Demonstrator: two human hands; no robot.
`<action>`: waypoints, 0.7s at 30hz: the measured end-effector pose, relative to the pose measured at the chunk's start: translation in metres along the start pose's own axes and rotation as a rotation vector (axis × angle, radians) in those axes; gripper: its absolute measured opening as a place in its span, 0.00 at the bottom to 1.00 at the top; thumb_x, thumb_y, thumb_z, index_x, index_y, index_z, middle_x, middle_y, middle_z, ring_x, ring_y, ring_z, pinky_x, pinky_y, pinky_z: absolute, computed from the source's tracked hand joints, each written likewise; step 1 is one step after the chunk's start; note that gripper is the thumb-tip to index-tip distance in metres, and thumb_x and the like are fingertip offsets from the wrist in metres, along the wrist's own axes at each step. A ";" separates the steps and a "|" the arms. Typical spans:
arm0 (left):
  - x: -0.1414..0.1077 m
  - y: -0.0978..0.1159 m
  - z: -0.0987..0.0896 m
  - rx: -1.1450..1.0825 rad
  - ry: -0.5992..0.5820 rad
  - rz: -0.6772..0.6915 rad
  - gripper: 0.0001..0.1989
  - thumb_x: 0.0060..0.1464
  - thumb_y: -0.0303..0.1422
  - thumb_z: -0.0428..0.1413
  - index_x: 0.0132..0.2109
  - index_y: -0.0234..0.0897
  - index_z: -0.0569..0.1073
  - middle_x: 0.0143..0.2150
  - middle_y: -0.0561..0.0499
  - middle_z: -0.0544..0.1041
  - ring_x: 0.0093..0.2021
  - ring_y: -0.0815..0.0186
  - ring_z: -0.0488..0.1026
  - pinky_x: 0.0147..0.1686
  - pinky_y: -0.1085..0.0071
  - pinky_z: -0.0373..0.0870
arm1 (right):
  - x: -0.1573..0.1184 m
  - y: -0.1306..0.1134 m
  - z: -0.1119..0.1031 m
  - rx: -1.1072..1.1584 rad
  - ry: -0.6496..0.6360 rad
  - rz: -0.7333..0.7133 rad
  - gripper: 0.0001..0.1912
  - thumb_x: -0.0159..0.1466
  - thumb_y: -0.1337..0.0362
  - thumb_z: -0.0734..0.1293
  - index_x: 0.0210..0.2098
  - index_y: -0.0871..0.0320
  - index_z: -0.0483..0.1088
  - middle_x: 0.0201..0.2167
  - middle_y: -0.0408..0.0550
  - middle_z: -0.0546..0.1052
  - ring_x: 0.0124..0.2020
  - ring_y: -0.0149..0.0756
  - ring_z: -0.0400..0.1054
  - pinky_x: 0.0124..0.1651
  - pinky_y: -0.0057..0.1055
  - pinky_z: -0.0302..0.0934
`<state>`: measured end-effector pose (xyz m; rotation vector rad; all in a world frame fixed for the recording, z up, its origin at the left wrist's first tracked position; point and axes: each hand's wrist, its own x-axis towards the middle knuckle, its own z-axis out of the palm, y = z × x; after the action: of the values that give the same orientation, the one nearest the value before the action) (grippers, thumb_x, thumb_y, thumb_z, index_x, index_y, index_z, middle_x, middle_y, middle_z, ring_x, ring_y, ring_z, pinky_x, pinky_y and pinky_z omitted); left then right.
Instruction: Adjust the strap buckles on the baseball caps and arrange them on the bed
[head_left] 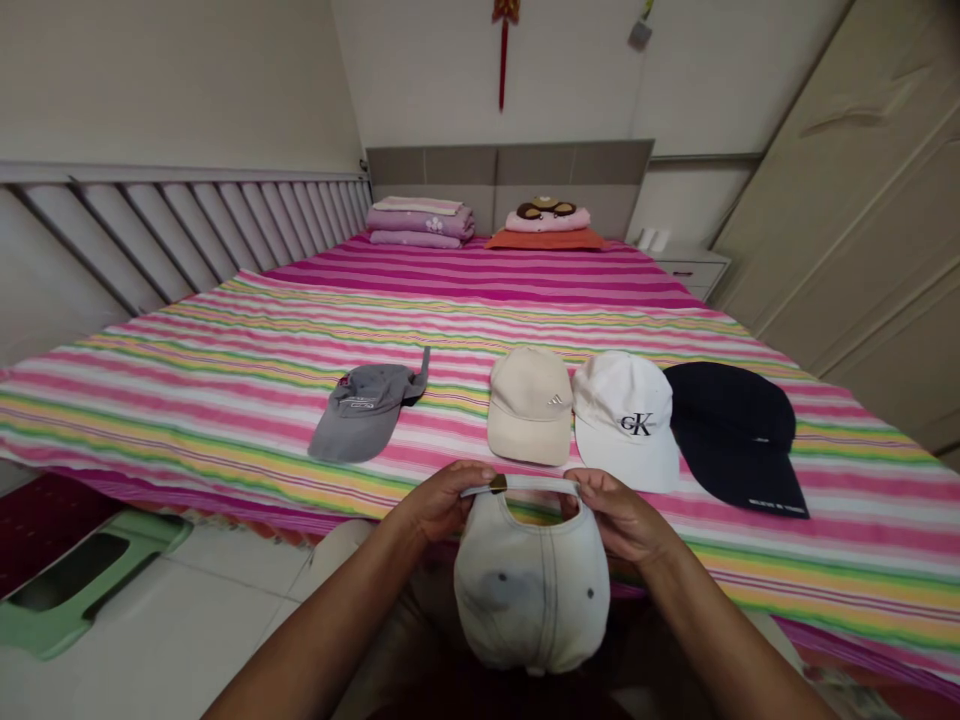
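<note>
Between my two hands hangs a pale, light-coloured baseball cap [532, 600], its back opening and strap turned upward. My left hand [450, 500] pinches the strap end beside a brass-coloured buckle. The other end of the strap is gripped by my right hand [615, 512]. Just beyond, on the striped bedspread, lie a beige cap [529, 405] with a small logo, a white cap [626, 420] with black "CK" letters and a black cap [735, 430] with small lettering on its brim. A grey cap [367, 410] lies apart to the left, its strap sticking up.
The striped bedspread [225, 370] covers the bed. Folded purple bedding [420, 222] and an orange and pink pile [547, 230] sit by the headboard [465, 165]. A green stool [97, 580] stands on the floor at left; a nightstand [690, 268] is at far right.
</note>
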<state>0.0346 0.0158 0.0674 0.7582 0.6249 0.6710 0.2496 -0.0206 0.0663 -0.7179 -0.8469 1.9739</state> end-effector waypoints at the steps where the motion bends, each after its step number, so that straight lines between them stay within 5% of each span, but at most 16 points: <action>1: 0.000 0.000 0.000 0.002 -0.003 0.002 0.10 0.40 0.30 0.58 0.20 0.31 0.65 0.14 0.58 0.59 0.15 0.77 0.54 0.18 0.76 0.47 | 0.000 0.000 0.000 0.011 0.001 0.000 0.13 0.45 0.61 0.74 0.22 0.63 0.69 0.17 0.41 0.71 0.19 0.24 0.63 0.25 0.21 0.55; 13: -0.001 -0.006 -0.007 0.021 -0.030 0.076 0.07 0.41 0.28 0.58 0.21 0.30 0.68 0.15 0.57 0.62 0.16 0.77 0.55 0.20 0.76 0.49 | 0.005 0.005 -0.005 0.095 0.034 -0.036 0.11 0.44 0.65 0.74 0.24 0.64 0.70 0.18 0.41 0.72 0.18 0.23 0.64 0.24 0.19 0.58; 21: -0.004 -0.003 -0.016 -0.061 -0.070 -0.045 0.19 0.43 0.45 0.56 0.29 0.29 0.73 0.20 0.50 0.71 0.20 0.70 0.66 0.22 0.75 0.57 | 0.008 0.002 -0.005 0.098 0.028 -0.091 0.10 0.46 0.66 0.73 0.27 0.63 0.71 0.18 0.41 0.72 0.18 0.24 0.64 0.24 0.20 0.59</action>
<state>0.0217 0.0172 0.0572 0.7061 0.5535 0.6171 0.2489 -0.0126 0.0604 -0.6374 -0.7475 1.9065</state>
